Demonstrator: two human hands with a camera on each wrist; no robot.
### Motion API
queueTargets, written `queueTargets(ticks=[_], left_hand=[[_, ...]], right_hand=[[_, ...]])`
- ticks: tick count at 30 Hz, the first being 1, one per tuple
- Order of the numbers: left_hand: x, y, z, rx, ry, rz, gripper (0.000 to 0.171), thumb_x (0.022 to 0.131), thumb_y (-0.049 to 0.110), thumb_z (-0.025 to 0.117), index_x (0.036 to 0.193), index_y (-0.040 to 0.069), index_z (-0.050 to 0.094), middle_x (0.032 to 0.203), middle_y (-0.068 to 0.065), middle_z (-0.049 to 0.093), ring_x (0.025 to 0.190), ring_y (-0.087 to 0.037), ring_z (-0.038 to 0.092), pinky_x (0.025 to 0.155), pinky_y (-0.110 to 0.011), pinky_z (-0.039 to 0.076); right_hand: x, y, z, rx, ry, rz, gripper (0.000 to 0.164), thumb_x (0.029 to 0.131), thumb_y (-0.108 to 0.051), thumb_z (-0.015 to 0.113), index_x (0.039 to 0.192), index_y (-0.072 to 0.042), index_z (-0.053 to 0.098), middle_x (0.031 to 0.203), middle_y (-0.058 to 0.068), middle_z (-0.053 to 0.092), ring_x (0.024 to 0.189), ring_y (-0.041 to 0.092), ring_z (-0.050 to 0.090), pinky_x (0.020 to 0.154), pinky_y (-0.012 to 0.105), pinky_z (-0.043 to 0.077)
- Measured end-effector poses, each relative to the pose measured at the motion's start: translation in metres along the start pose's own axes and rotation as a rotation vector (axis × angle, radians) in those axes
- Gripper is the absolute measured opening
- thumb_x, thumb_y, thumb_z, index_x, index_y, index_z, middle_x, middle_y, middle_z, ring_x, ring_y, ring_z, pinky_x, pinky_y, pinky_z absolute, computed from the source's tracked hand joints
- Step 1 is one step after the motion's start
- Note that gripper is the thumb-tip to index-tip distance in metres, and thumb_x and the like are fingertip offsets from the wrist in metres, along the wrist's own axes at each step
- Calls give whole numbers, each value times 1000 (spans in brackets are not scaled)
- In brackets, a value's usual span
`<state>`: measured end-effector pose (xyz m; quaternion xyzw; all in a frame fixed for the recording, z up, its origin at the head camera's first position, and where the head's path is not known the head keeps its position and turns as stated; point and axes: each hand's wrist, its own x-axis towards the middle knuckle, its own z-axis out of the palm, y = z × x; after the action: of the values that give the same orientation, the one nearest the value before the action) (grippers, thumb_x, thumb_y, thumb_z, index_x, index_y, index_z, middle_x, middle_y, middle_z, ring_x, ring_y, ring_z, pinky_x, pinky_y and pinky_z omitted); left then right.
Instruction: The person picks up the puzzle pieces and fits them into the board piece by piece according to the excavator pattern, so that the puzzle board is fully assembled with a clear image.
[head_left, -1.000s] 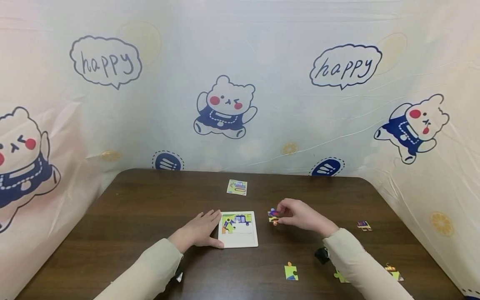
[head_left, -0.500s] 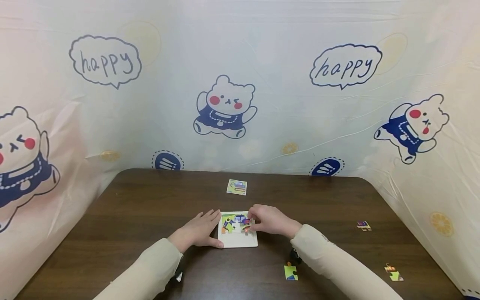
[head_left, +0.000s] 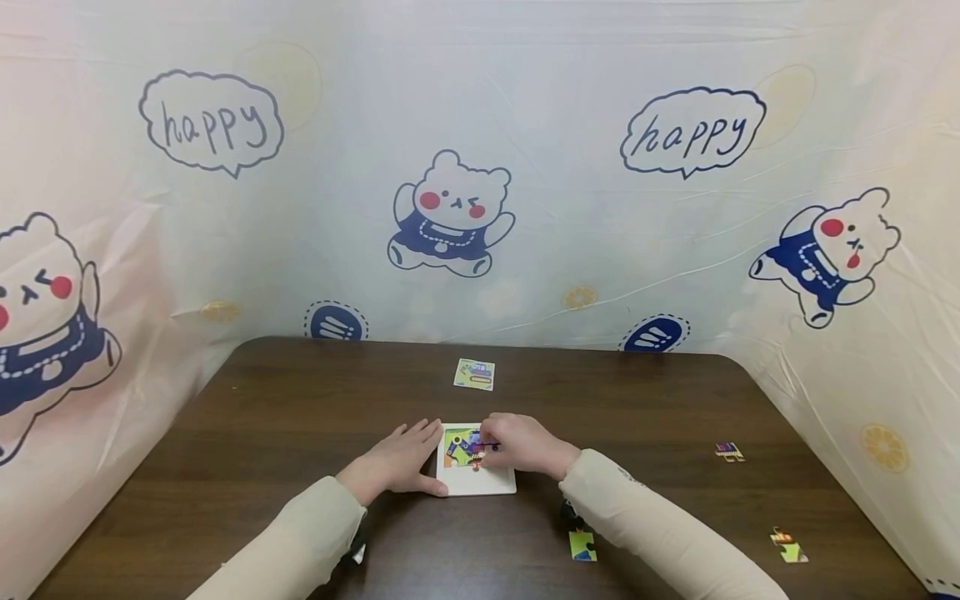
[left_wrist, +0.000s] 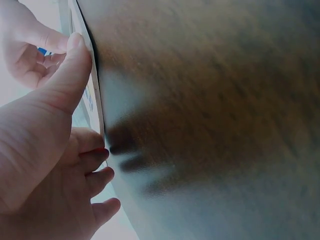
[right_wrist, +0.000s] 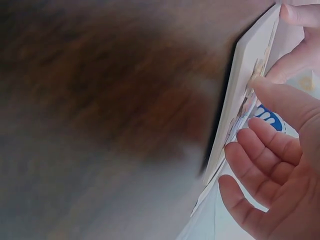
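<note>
Beneath my left hand (head_left: 397,462) and right hand (head_left: 528,442) spreads a dark, wood-grained table (head_left: 262,433). Well beyond them I see a pale cloth (head_left: 570,208) printed with a blue-clad bear (head_left: 450,215), a "happy" bubble (head_left: 213,123) to my left hand's far left, and, well right of my right hand, an orange slice (head_left: 885,447).

The curtain (head_left: 562,75) carries the word "happy" twice: in the left bubble (head_left: 213,125), above and left of the middle bear (head_left: 450,212), and in the right bubble (head_left: 692,133), above and right of it. The card (head_left: 474,374) below is too small to read.
</note>
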<state>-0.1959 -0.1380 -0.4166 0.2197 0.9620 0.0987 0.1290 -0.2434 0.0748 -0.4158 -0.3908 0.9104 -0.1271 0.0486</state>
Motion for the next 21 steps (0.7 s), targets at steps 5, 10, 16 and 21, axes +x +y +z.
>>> queueTargets(ticks=[5, 10, 16, 21], left_hand=[[-1, 0, -1, -6, -1, 4, 93, 75, 55, 67, 139, -4, 34, 146, -16, 29, 134, -33, 22, 106, -50, 18], [-1, -1, -1, 4, -11, 9, 93, 76, 55, 66, 139, -5, 33, 146, -17, 28, 134, -33, 22, 106, -51, 18], [1, -1, 0, -7, -2, 5, 93, 75, 55, 66, 139, -4, 34, 146, -16, 29, 134, -32, 22, 106, -50, 18], [1, 0, 0, -6, 0, 1, 93, 75, 56, 66, 139, -4, 35, 146, -16, 29, 134, -32, 23, 105, -50, 18]], right_hand=[[-1, 1, 0, 8, -1, -79, 17, 80, -22, 73, 93, -12, 67, 87, -5, 57, 73, 7, 50, 67, 20, 44], [-2, 3, 2, -54, -1, -183, 18, 82, -22, 71, 100, -16, 71, 93, -5, 58, 81, 7, 52, 72, 19, 45], [-3, 1, 2, -82, -4, -175, 20, 82, -23, 72, 101, -17, 72, 92, -7, 60, 79, 6, 53, 68, 19, 44], [-3, -1, 1, -72, -5, -164, 20, 81, -21, 72, 100, -15, 73, 90, -6, 61, 77, 5, 54, 66, 18, 44]])
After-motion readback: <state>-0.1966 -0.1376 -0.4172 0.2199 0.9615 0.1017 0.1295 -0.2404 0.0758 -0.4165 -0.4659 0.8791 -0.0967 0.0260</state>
